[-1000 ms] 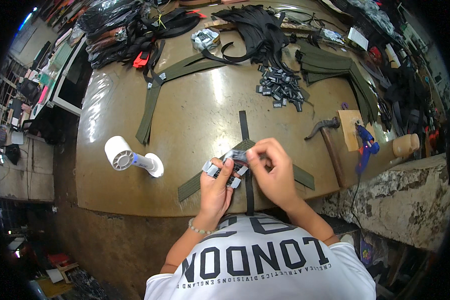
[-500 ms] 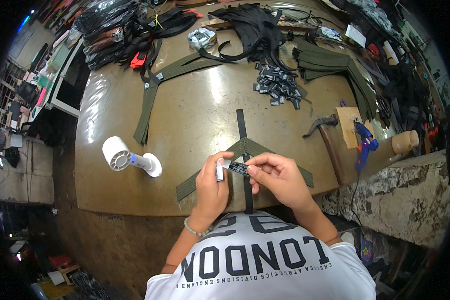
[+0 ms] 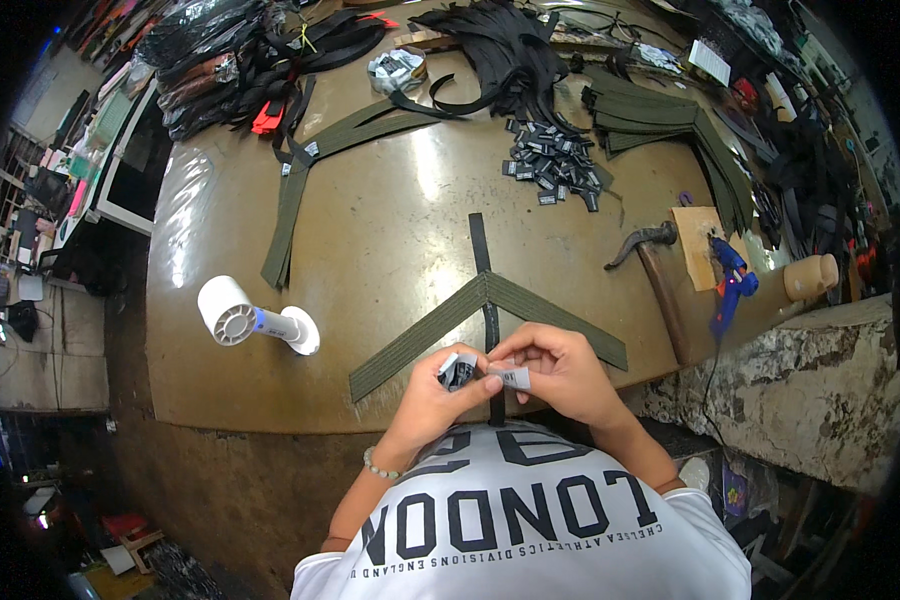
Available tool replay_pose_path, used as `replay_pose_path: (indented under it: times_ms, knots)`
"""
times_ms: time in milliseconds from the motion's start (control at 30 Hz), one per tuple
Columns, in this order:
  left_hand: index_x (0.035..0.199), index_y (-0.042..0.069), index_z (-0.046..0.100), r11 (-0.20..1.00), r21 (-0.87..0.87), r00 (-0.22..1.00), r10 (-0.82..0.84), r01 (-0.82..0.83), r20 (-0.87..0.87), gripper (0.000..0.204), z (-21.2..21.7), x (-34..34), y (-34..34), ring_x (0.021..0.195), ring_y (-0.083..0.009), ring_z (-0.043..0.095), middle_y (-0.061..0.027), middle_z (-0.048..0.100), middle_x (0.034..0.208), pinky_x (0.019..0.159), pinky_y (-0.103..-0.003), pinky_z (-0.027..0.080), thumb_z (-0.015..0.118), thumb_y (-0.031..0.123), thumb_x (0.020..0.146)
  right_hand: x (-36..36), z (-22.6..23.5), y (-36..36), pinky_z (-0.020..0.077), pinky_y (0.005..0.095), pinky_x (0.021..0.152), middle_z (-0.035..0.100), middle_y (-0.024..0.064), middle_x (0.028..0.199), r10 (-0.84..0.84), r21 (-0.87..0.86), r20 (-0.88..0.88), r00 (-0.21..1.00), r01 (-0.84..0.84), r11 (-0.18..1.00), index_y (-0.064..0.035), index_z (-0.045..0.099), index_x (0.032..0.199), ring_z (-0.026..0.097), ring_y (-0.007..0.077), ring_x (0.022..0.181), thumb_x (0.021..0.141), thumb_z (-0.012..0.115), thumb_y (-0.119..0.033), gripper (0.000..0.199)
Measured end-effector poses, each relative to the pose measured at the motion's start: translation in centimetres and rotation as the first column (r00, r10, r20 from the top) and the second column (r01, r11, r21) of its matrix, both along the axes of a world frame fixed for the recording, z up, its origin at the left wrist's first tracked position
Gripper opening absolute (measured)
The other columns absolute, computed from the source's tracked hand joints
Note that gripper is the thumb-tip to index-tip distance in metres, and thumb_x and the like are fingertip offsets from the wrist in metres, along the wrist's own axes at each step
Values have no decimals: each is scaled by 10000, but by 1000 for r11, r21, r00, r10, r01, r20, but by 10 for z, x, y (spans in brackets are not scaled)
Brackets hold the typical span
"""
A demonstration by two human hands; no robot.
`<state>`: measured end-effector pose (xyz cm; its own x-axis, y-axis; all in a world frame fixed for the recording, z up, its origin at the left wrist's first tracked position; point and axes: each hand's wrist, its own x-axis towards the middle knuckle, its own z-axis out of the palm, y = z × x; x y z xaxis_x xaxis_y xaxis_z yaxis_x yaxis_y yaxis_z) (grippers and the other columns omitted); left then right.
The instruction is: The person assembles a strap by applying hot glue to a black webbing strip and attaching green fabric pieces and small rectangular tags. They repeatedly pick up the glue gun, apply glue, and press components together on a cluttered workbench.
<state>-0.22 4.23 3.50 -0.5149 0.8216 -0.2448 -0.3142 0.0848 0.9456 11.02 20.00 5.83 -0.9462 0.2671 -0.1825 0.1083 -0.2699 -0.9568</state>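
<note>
No label shows on the olive-green webbing V [image 3: 560, 313], apex toward the far edge of the glossy brown table [image 3: 390, 240]. Above the near edge, the right hand [image 3: 564, 377], its grip closed, pinches a pale-grey rectangular label [image 3: 513, 377], long axis left-right; the left hand [image 3: 428, 400] curls round a black-and-white label bundle [image 3: 459, 373]

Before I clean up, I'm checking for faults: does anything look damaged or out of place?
The low wall right of the table looks damaged: its pale surface is blotched and flaking. Nothing stands out about the labels in the left hand and right hand.
</note>
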Motion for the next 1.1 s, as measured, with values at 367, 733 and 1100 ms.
replay_pose_path:
  times_ms: [367, 733, 1100]
  knots:
    - [924, 27, 707, 985, -40, 973, 159, -168, -165, 147, 3, -1, 5, 647, -8, 470, 58, 588, 725, 567, -178, 369, 777, 133, 849, 2, -5, 3, 558, 235, 705, 675, 84, 897, -32, -141, 64, 997, 41, 989, 68, 639, 1061, 667, 117, 800, 912, 690, -75, 213]
    - [951, 1, 740, 993, -13, 927, 106, -119, -360, 173, 6, -3, 2, 790, -85, 628, -61, 720, 854, 707, -226, 485, 775, 128, 839, 3, -6, 7, 549, 229, 704, 683, 76, 891, 9, -145, 61, 998, -1, 989, 64, 663, 1032, 662, 110, 797, 893, 711, -63, 195]
    - [976, 1, 745, 987, -79, 951, 109, -137, -288, 152, 7, -3, 0, 749, -75, 618, -62, 721, 849, 669, -219, 484, 752, 96, 857, -1, -15, 8, 544, 230, 664, 695, 82, 845, 9, -140, 166, 986, 14, 990, 64, 666, 996, 665, 117, 745, 892, 710, -73, 177]
